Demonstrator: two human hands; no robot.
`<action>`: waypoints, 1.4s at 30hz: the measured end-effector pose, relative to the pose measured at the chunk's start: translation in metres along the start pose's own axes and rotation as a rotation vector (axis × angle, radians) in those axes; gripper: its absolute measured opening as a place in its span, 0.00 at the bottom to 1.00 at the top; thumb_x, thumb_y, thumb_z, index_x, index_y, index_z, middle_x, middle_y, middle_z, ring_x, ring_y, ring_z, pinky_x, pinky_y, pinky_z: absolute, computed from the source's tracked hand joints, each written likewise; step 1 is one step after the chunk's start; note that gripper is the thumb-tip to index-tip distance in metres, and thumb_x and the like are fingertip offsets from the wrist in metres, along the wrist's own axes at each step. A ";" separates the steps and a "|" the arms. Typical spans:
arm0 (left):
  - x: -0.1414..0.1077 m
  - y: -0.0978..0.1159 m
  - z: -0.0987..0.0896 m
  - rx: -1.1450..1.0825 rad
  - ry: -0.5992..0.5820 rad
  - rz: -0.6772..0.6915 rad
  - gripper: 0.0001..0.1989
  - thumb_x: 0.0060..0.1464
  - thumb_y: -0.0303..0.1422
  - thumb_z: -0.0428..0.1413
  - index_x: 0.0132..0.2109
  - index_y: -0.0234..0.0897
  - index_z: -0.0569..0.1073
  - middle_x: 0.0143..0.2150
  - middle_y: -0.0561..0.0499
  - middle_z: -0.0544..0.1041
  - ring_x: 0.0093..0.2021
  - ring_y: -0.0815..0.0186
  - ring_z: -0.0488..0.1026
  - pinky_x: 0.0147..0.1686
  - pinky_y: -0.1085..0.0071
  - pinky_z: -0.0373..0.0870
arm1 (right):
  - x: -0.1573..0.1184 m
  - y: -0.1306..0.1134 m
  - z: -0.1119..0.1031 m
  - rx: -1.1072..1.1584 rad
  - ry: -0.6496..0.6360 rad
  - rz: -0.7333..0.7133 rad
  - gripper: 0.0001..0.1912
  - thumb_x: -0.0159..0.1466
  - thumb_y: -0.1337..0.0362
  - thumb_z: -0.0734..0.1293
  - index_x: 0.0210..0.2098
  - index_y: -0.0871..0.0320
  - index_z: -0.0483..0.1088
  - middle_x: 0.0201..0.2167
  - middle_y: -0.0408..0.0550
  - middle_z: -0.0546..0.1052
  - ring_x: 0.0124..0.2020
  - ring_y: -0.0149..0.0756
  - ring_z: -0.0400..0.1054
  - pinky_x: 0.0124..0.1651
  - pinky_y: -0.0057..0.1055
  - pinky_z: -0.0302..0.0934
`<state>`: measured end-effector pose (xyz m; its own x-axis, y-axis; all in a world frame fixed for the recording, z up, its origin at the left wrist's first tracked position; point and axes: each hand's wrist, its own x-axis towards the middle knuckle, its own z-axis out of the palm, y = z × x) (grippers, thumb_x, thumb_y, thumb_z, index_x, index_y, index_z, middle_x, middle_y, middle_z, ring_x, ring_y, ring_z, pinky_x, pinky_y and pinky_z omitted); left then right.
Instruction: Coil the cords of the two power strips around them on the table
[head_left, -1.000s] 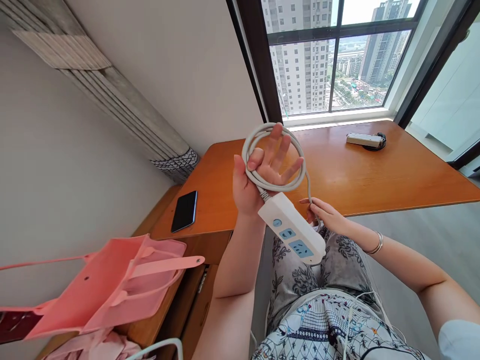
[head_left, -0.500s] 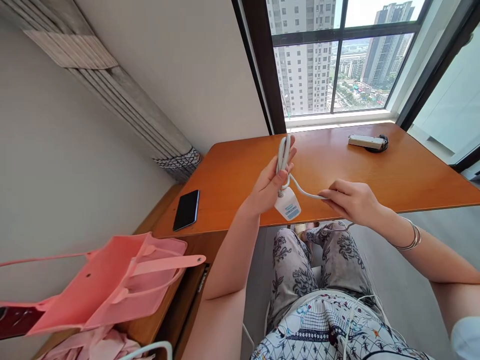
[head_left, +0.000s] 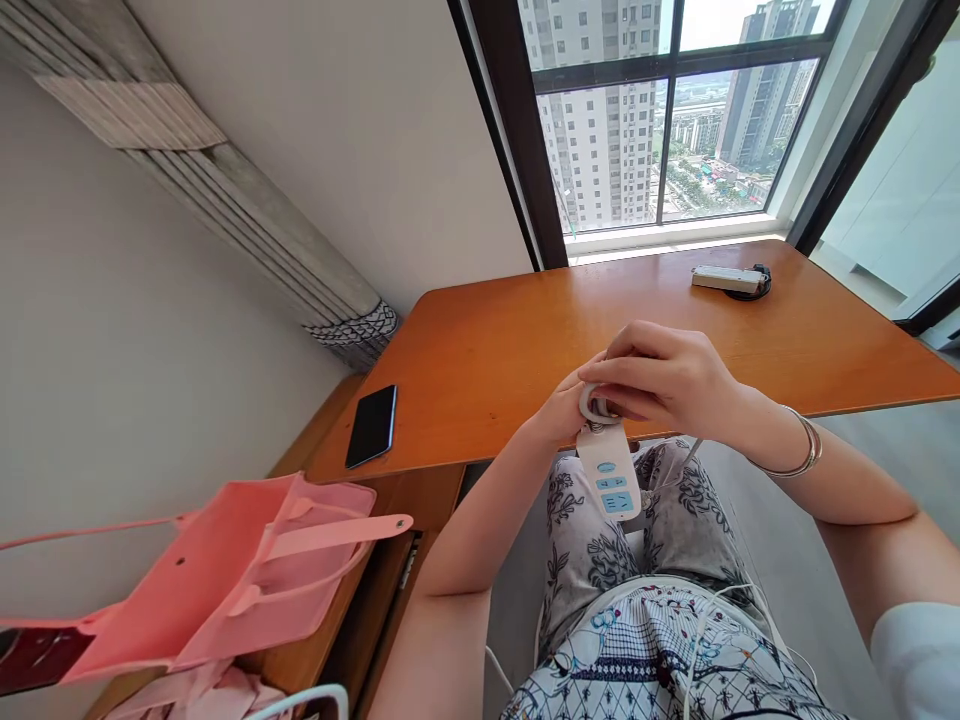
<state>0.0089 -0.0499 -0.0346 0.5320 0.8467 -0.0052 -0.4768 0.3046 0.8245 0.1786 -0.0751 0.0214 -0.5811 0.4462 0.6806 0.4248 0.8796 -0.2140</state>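
Observation:
A small white power strip (head_left: 609, 474) with blue socket faces hangs above my lap, just past the table's front edge. Its white cord (head_left: 589, 402) is looped close to the strip's top end. My left hand (head_left: 564, 408) is closed round the looped cord, its fingers partly hidden behind my right hand. Over the loops, my right hand (head_left: 664, 380) bends with its fingers pressed together at the cord. A stretch of cord hangs down below my right wrist.
On the wooden table (head_left: 480, 370) a black phone (head_left: 372, 426) lies at the left, and a white power strip with a black cord (head_left: 727, 279) at the back right. A pink bag (head_left: 247, 570) stands lower left. A window is behind the table.
My right hand has moved left and up to meet my left hand. My left hand has lowered, and the white strip has turned so its socket side shows.

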 end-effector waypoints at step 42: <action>-0.016 -0.009 -0.002 -0.321 -0.108 -0.136 0.19 0.64 0.48 0.49 0.31 0.40 0.59 0.11 0.64 0.55 0.06 0.78 0.39 0.09 0.80 0.43 | -0.026 0.039 0.037 1.496 -0.084 0.922 0.31 0.59 0.33 0.65 0.25 0.56 0.60 0.13 0.29 0.50 0.12 0.22 0.41 0.21 0.24 0.58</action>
<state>0.0028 -0.0650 -0.0432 0.6681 0.7435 -0.0284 -0.5830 0.5469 0.6009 0.1843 -0.0462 -0.0303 -0.5921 0.8045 -0.0466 -0.3106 -0.2812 -0.9080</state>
